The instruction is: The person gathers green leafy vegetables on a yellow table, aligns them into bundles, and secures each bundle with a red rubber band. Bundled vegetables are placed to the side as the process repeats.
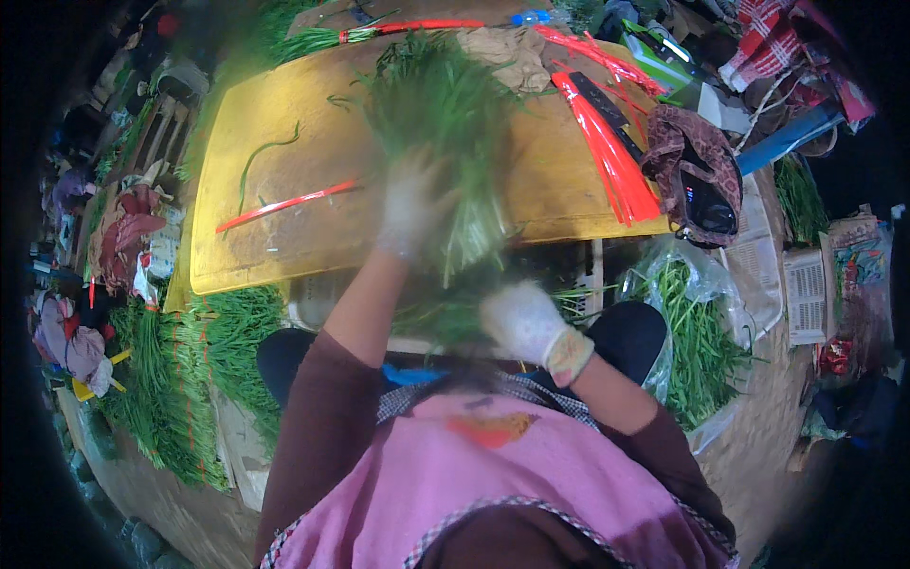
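Observation:
A loose bunch of long green leaves with pale stems, which look like garlic chives, is at the yellow board, its stem ends over the near edge. My left hand, in a white glove, grips the left side of the bunch; both are blurred by motion. Below the board's near edge, my right hand, also in a white glove, is above more loose greens in front of my lap. Its fingers are too blurred to make out. A red strip and a single leaf lie on the board.
A fan of red strips lies at the board's right, beside a patterned cloth bag. Brown crumpled cloth lies at the far edge. Tied bundles of greens are at my left; a plastic-lined container of greens stands at my right.

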A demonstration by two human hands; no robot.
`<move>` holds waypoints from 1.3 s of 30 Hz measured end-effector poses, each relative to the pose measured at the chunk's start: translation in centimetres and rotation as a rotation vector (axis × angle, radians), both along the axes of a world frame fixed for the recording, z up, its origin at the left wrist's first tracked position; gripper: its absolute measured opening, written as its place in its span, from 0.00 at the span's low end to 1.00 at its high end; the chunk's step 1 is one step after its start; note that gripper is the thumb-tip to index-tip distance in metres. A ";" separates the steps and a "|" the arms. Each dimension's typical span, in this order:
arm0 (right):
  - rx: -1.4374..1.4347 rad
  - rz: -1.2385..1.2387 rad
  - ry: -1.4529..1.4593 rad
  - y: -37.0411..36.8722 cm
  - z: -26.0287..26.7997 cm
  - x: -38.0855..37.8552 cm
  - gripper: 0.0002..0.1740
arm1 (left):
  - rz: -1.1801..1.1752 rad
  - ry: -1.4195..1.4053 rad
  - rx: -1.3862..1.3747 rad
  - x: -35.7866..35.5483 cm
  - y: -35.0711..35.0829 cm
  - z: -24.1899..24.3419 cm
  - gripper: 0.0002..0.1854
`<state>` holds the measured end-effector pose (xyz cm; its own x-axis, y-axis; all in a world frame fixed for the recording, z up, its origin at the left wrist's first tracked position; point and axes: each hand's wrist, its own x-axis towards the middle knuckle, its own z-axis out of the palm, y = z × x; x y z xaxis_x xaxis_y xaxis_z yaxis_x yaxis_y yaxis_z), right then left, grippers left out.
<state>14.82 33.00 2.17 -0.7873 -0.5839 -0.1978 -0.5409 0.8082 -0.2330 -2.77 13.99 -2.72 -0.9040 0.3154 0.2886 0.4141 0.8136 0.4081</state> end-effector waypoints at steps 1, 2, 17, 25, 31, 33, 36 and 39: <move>-0.014 0.017 -0.100 0.4 -0.3 1.6 0.08 | 0.003 -0.007 0.008 0.1 -0.1 0.0 0.33; -0.143 -0.023 -0.082 1.1 -0.4 3.5 0.09 | 0.001 -0.014 0.019 0.1 -0.1 0.0 0.33; -0.630 -0.240 -0.040 -3.4 -1.7 -3.5 0.18 | 0.083 0.223 0.195 0.8 0.6 2.3 0.21; -0.388 -0.569 0.479 4.3 -1.4 -4.4 0.12 | -0.382 -0.016 -0.305 -2.4 5.9 4.0 0.11; -0.133 -0.337 0.305 4.7 -5.4 -6.6 0.09 | -0.350 0.020 -0.136 -1.2 2.6 1.9 0.10; -0.178 -0.352 0.195 5.1 -6.2 -5.5 0.11 | -0.339 0.057 -0.120 -1.3 2.1 1.2 0.10; -0.210 -0.214 0.025 6.4 -6.4 -2.3 0.09 | -0.342 0.036 -0.098 -1.5 2.0 0.5 0.10; -0.143 -0.135 -0.187 7.7 -5.4 0.7 0.12 | -0.354 0.047 -0.075 -1.8 2.0 0.3 0.10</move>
<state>15.55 40.71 -3.25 -0.8174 -0.5090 -0.2697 -0.3678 0.8215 -0.4358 -4.55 15.99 -2.45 -0.7216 0.6279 0.2916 0.6921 0.6436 0.3269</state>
